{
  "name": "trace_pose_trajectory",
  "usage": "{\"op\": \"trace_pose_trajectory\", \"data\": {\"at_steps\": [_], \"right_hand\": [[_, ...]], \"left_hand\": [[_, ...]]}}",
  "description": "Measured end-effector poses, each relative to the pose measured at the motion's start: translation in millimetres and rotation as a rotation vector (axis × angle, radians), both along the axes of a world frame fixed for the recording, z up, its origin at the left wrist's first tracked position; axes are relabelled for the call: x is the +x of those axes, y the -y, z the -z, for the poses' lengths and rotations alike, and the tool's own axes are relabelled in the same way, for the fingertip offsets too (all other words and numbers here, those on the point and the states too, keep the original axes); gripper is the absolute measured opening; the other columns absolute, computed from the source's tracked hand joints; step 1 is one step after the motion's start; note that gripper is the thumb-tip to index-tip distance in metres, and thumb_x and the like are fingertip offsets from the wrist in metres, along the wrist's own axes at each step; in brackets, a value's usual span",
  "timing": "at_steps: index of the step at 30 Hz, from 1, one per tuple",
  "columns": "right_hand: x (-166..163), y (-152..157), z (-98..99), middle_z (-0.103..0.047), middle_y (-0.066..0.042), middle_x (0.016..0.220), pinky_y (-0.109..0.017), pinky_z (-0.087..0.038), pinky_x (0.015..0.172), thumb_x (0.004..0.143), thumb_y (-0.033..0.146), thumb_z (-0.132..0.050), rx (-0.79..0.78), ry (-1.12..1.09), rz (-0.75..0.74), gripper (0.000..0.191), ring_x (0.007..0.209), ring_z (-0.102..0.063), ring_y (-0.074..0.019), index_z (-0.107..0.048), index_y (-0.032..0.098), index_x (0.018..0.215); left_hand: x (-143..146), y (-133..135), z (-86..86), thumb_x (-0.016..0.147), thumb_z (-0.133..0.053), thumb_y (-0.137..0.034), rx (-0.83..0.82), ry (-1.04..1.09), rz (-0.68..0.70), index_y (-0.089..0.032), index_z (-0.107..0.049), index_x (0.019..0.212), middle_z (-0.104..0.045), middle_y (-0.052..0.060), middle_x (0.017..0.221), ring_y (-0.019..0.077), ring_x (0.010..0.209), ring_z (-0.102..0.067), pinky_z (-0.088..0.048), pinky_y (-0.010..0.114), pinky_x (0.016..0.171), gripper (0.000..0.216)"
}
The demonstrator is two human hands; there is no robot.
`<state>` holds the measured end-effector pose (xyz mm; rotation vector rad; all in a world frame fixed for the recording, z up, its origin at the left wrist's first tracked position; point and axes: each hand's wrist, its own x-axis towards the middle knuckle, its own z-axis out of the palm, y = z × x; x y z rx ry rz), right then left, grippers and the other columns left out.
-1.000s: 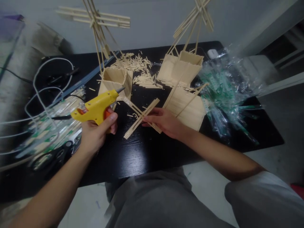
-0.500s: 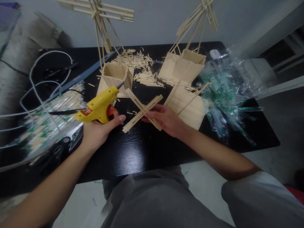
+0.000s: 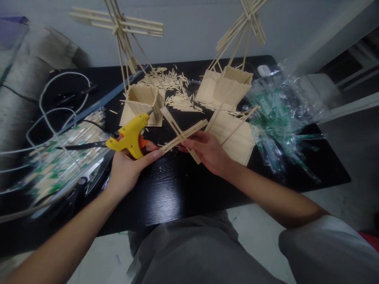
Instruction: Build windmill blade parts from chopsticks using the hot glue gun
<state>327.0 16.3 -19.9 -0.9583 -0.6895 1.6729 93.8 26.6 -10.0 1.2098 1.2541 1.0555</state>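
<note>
My left hand (image 3: 130, 167) is closed round a yellow hot glue gun (image 3: 130, 134) with an orange trigger, its nozzle pointing up and to the right. The thumb of that hand reaches the lower left end of a cross of wooden sticks (image 3: 194, 128). My right hand (image 3: 210, 152) pinches this cross near its middle, holding it above the black table. Just right of it lies a flat wooden stick panel (image 3: 237, 138) with thin sticks rising from it. Behind the glue gun stands a square stick box (image 3: 143, 96) on a base, carrying a windmill-like frame (image 3: 118, 27).
A second stick box (image 3: 235, 81) with a similar frame stands at the back right. Cut stick pieces (image 3: 177, 88) are heaped between the two. Clear and green plastic wrappers (image 3: 275, 118) lie right; packed sticks (image 3: 71, 154), scissors (image 3: 77, 189) and a white cable (image 3: 43, 94) lie left.
My left hand has moved right with the glue gun, and its thumb now meets the end of the stick cross. My right hand keeps its pinch. The view has shifted slightly.
</note>
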Motion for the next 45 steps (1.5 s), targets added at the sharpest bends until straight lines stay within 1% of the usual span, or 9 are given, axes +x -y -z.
{"op": "trace_pose_trajectory", "data": {"at_steps": [5,14,20,24,33,38,41,43,45], "right_hand": [[0.5,0.2,0.6,-0.084,-0.002,0.101,-0.039,-0.064,0.105,0.07,0.034,-0.101,0.019,-0.003,-0.002,0.034,0.099,-0.079,-0.0193,-0.083,0.022,0.096],[-1.2,-0.4,0.0,-0.084,-0.001,0.1,-0.038,-0.062,0.108,0.07,0.033,-0.101,0.012,-0.015,-0.001,0.032,0.095,-0.078,-0.0172,-0.085,0.023,0.096],[-1.4,0.7,-2.7,-0.084,-0.001,0.098,-0.037,-0.062,0.107,0.068,0.034,-0.102,0.011,-0.014,0.015,0.034,0.095,-0.079,-0.0179,-0.085,0.021,0.095],[-0.6,1.3,-4.3,-0.085,-0.001,0.099,-0.04,-0.06,0.11,0.068,0.034,-0.102,0.018,0.001,0.02,0.036,0.099,-0.079,-0.0195,-0.084,0.022,0.096],[0.9,1.2,-3.0,-0.084,-0.001,0.099,-0.045,-0.06,0.11,0.069,0.038,-0.101,0.049,0.064,0.031,0.033,0.098,-0.078,-0.0207,-0.084,0.025,0.094],[2.3,1.4,-2.0,-0.084,-0.001,0.1,-0.044,-0.061,0.108,0.072,0.035,-0.098,0.062,0.073,0.028,0.029,0.098,-0.079,-0.021,-0.084,0.025,0.095],[2.6,1.3,-1.3,-0.084,-0.002,0.1,-0.043,-0.062,0.106,0.073,0.033,-0.097,0.064,0.072,0.03,0.027,0.097,-0.078,-0.0203,-0.085,0.025,0.096],[2.7,1.2,-1.0,-0.084,-0.001,0.099,-0.042,-0.062,0.105,0.073,0.031,-0.097,0.065,0.07,0.034,0.025,0.095,-0.078,-0.0193,-0.085,0.025,0.095],[2.9,0.9,-0.7,-0.084,-0.001,0.097,-0.039,-0.064,0.101,0.073,0.03,-0.097,0.066,0.063,0.042,0.023,0.092,-0.078,-0.0178,-0.085,0.025,0.093]], "left_hand": [[0.4,1.6,2.2,0.065,-0.1,-0.033,-0.03,-0.012,0.019,-0.02,-0.079,0.09,-0.077,0.001,0.092,0.0181,0.083,-0.072,-0.061,0.033,0.084,0.035],[6.6,-0.7,0.0,0.058,-0.102,-0.038,-0.087,-0.002,-0.066,-0.024,-0.077,0.081,-0.073,0.001,0.084,0.0196,0.078,-0.068,-0.063,0.035,0.078,0.037],[9.7,0.0,3.0,0.058,-0.102,-0.036,-0.105,0.03,-0.075,-0.021,-0.075,0.081,-0.071,0.0,0.084,0.0174,0.08,-0.067,-0.06,0.031,0.079,0.039],[11.2,0.6,2.8,0.058,-0.102,-0.036,-0.108,0.044,-0.07,-0.021,-0.074,0.079,-0.072,-0.001,0.082,0.0163,0.076,-0.065,-0.058,0.03,0.076,0.039],[5.5,1.5,3.5,0.067,-0.1,-0.038,-0.057,-0.008,-0.003,-0.024,-0.076,0.082,-0.076,0.001,0.087,0.0191,0.081,-0.067,-0.059,0.032,0.079,0.031],[1.1,-2.3,0.6,0.075,-0.095,-0.051,-0.032,-0.013,0.0,-0.019,-0.078,0.09,-0.082,0.005,0.095,0.0224,0.088,-0.074,-0.061,0.034,0.084,0.039],[0.0,-6.3,-4.1,0.078,-0.09,-0.062,-0.014,0.051,-0.037,-0.02,-0.075,0.093,-0.078,0.003,0.088,0.0212,0.083,-0.074,-0.062,0.033,0.076,0.047],[-1.1,-8.8,-9.6,0.078,-0.089,-0.065,0.001,0.094,-0.057,-0.021,-0.073,0.093,-0.074,0.001,0.084,0.0195,0.077,-0.072,-0.062,0.031,0.066,0.049],[-3.4,-10.7,-16.3,0.078,-0.089,-0.066,0.035,0.08,-0.077,-0.021,-0.072,0.091,-0.071,0.001,0.083,0.0177,0.071,-0.068,-0.056,0.029,0.053,0.05]]}}
